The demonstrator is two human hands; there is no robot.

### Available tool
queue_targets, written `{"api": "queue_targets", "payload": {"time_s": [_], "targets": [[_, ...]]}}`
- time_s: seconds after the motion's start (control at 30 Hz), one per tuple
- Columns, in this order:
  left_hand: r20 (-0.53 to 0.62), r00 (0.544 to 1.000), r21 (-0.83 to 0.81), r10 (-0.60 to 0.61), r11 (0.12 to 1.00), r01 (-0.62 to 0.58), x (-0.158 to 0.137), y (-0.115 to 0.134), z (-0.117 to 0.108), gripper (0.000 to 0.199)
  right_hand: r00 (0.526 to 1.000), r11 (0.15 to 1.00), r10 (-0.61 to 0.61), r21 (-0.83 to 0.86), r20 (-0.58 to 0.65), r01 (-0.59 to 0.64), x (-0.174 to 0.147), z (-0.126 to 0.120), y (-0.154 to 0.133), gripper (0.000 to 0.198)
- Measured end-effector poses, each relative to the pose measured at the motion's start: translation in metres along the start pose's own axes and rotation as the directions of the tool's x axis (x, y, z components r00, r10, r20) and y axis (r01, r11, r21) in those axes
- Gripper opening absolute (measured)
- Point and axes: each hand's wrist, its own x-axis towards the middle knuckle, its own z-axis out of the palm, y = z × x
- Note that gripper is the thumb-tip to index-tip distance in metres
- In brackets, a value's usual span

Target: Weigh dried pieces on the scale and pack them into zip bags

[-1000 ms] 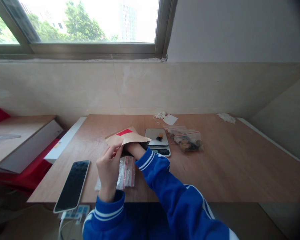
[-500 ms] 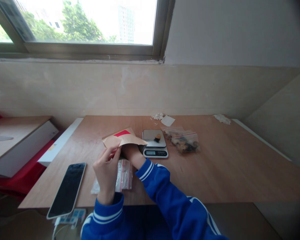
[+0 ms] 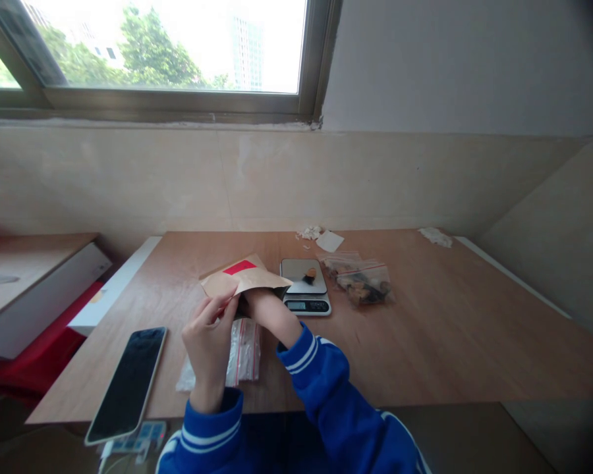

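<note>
My left hand (image 3: 211, 332) pinches the near edge of a brown kraft paper bag (image 3: 222, 280) with a red label, holding its mouth open toward me. My right hand (image 3: 267, 309) reaches inside that mouth; its fingers are hidden, so what they touch does not show. Just right of the bag stands a digital kitchen scale (image 3: 306, 306) with a lit display. One small dark and tan dried piece (image 3: 309, 275) lies on its steel plate. Beneath my hands is a stack of clear zip bags (image 3: 244, 349) with red seal lines.
Filled zip bags (image 3: 363, 283) of dried dark and tan pieces lie right of the scale. Behind it are white scraps (image 3: 310, 232) and a paper square (image 3: 330, 241). A phone (image 3: 128, 382) overhangs the table's left front edge, above a power strip (image 3: 145, 434).
My right hand and wrist have drawn back a little out of the bag, toward me and to the right. My left hand keeps its pinch on the bag's edge. The view has shifted slightly.
</note>
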Motion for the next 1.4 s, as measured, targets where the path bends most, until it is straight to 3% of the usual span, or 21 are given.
{"api": "queue_targets", "payload": {"time_s": [0.2, 0.4, 0.53, 0.67, 0.73, 0.8, 0.87, 0.97, 1.07, 1.2, 1.4], "targets": [[0.013, 1.0, -0.011, -0.002, 1.0, 0.002, 0.002, -0.003, 0.002, 0.023, 0.999, 0.993, 0.016, 0.113, 0.04, -0.02, -0.033, -0.021, -0.005, 0.035], [0.005, 1.0, -0.018, -0.01, 1.0, 0.01, 0.0, -0.002, 0.006, 0.023, 0.996, 0.959, -0.05, 0.283, 0.073, 0.027, -0.04, -0.038, -0.001, 0.039], [0.009, 1.0, -0.011, -0.016, 1.0, 0.016, 0.0, -0.003, 0.008, 0.023, 0.998, 0.981, 0.048, 0.185, 0.037, -0.054, -0.046, -0.043, -0.01, 0.032], [-0.001, 1.0, 0.001, -0.022, 1.0, 0.022, 0.005, -0.002, 0.009, 0.023, 0.981, 0.993, 0.112, -0.005, -0.159, -0.114, -0.057, -0.042, -0.026, 0.017], [-0.005, 1.0, 0.009, -0.027, 1.0, 0.027, 0.01, -0.001, 0.009, 0.024, 0.952, 0.991, 0.132, 0.055, -0.278, -0.121, -0.065, -0.044, -0.029, 0.016], [-0.002, 0.999, 0.013, -0.034, 0.999, 0.034, 0.015, 0.0, 0.01, 0.025, 0.911, 0.967, 0.193, 0.23, -0.365, -0.112, -0.076, -0.05, -0.025, 0.021], [-0.004, 0.999, 0.016, -0.041, 0.999, 0.041, 0.021, 0.0, 0.01, 0.025, 0.852, 0.865, 0.36, 0.478, -0.381, -0.152, -0.087, -0.056, -0.01, 0.028], [-0.035, 0.998, 0.003, -0.048, 0.999, 0.048, 0.027, -0.001, 0.009, 0.024, 0.706, 0.578, 0.66, 0.773, -0.255, -0.261, -0.098, -0.06, 0.028, 0.046], [-0.05, 0.998, -0.012, -0.047, 0.999, 0.046, 0.029, -0.002, 0.008, 0.024, 0.668, 0.431, 0.739, 0.822, -0.085, -0.372, -0.092, -0.055, 0.07, 0.051], [-0.047, 0.997, -0.034, -0.053, 0.998, 0.052, 0.028, -0.004, 0.009, 0.025, 0.665, 0.488, 0.747, 0.664, 0.018, -0.567, -0.065, -0.045, 0.108, 0.034], [-0.042, 0.998, -0.042, -0.045, 0.998, 0.043, 0.032, -0.005, 0.008, 0.024, 0.585, 0.601, 0.783, 0.502, -0.213, -0.621, -0.055, -0.042, 0.127, 0.022]]}}
